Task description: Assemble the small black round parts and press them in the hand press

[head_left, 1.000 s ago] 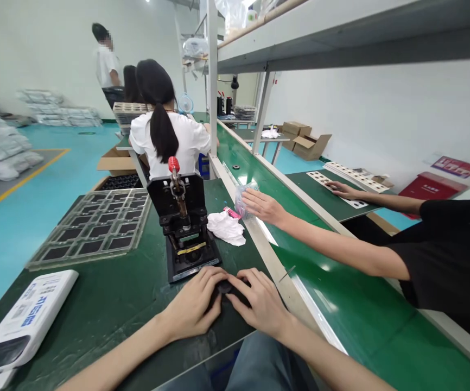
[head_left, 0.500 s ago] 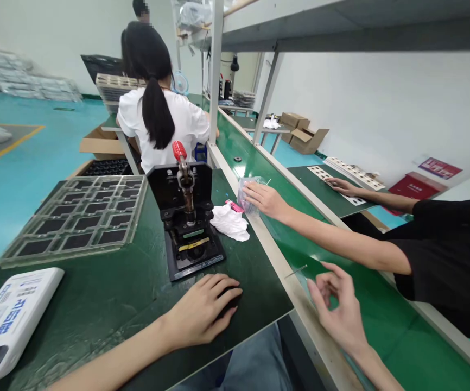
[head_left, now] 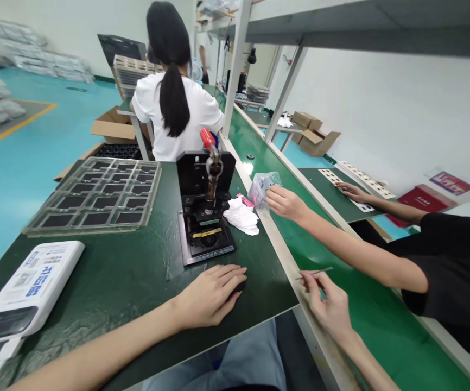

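Note:
My left hand (head_left: 213,297) lies palm down on the dark green worktop (head_left: 125,282), its fingers stretched out. A small dark patch shows under its fingertips, and I cannot make out what it is. To the right, over the pale rail, my right hand (head_left: 330,309) pinches a thin metal rod (head_left: 320,272) between thumb and fingers. Beyond my left hand stands a black press fixture (head_left: 208,217) with a red-handled clamp and a yellow strip in its base. Beside the fixture are a crumpled white cloth (head_left: 242,215) and a pink object (head_left: 245,200).
A clear tray (head_left: 92,201) of dark rectangular pieces and a white device (head_left: 31,288) sit on the left. A green conveyor belt (head_left: 284,233) runs along the right. A co-worker's hand (head_left: 286,203) reaches across it to a plastic bag (head_left: 261,187). Another person sits ahead.
My right hand has closed on the rod, which lay apart from its fingers before. The view has shifted left. The co-worker's hand has moved off the bag's top to its right side.

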{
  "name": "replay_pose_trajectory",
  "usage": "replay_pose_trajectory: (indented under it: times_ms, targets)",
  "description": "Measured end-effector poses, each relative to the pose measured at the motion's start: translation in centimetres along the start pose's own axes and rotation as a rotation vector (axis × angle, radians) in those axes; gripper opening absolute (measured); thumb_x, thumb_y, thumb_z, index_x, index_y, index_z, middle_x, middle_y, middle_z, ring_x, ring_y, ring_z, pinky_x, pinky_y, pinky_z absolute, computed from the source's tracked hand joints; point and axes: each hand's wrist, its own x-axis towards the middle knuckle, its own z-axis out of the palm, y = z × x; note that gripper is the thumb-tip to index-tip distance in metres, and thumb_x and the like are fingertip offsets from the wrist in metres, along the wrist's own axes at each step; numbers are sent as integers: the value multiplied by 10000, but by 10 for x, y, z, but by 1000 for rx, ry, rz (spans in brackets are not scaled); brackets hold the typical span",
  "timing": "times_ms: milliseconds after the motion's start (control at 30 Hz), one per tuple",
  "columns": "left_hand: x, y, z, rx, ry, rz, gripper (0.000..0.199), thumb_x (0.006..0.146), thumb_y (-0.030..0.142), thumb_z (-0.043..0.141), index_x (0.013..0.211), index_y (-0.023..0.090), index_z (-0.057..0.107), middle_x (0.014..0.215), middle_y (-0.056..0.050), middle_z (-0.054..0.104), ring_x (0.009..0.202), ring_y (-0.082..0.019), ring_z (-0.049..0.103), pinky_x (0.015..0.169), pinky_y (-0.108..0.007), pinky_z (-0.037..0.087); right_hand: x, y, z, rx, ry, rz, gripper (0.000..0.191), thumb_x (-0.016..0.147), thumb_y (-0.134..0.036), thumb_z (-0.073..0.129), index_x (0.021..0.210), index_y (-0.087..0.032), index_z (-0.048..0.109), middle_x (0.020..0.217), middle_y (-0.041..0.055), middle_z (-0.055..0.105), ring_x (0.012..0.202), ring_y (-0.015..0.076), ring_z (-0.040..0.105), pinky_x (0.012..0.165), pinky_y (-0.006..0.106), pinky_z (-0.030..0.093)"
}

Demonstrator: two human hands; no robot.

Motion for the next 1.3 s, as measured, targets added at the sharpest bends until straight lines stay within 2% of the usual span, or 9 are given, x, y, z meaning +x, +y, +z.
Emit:
replay_pose_trajectory:
  times_ms: [100,200,300,433,600,800,1000,1133,1300]
  targets:
    - [0,2,2,-57,26,-25,321,1026,222,450,1328,146,529,1369,-151,649,1280,-271,623,1047,-429,559,8,-13,-13,19,140,78,190,1025,-282,589,925,-193,724,772,44,726,629,161,704,610,244,598]
    - [1,3,4,-84,24,-35,318,1014,227,462,1312,145,537,1372,-155,646,1268,-270,627,1053,-418,550,28,-30,-7,168,67,111,191,1016,-320,617,973,-184,744,801,62,735,655,174,711,621,267,623]
    - [2,2,7,-71,15,-29,304,1002,224,477,1284,140,556,1362,-154,652,1255,-274,628,1051,-415,542,54,-46,28,378,-78,119,245,1015,-379,615,986,-174,748,801,65,738,611,154,684,579,261,620]
    - [3,3,9,-11,26,-2,278,1010,247,490,1245,126,577,1311,-148,678,1199,-280,641,998,-405,548,83,-56,98,586,-179,121,339,1002,-474,599,967,-165,733,823,75,741,641,155,688,588,262,613]
    - [4,4,8,67,54,7,233,1071,258,410,1153,141,595,1056,-89,736,997,-233,684,845,-351,553,103,-61,150,544,-227,28,284,1021,-387,538,971,-167,712,813,66,741,691,165,704,642,269,588]
    - [6,3,8,132,183,-226,300,1093,240,322,1082,146,606,838,-55,696,749,-201,661,688,-322,529,104,-64,162,472,-231,-49,288,1025,-354,508,930,-178,715,801,59,725,682,167,680,627,271,537]
    - [4,2,6,-103,144,-279,182,1032,267,485,1135,147,576,1049,-107,696,987,-249,659,883,-379,573,103,-63,164,448,-228,-67,258,1005,-339,560,928,-174,743,827,58,736,573,132,557,582,281,476]
    - [2,-3,5,-364,107,-225,406,871,270,706,1224,160,538,1197,-129,658,1161,-278,604,1028,-408,537,104,-62,167,478,-236,-110,254,1003,-309,586,850,-175,739,877,72,766,544,122,514,540,287,434]
    - [0,-9,4,-450,77,-278,489,817,245,775,1239,180,538,1208,-113,644,1170,-277,602,1047,-416,527,106,-61,172,523,-216,-105,300,985,-264,614,701,-186,672,907,75,782,609,138,595,576,283,473]
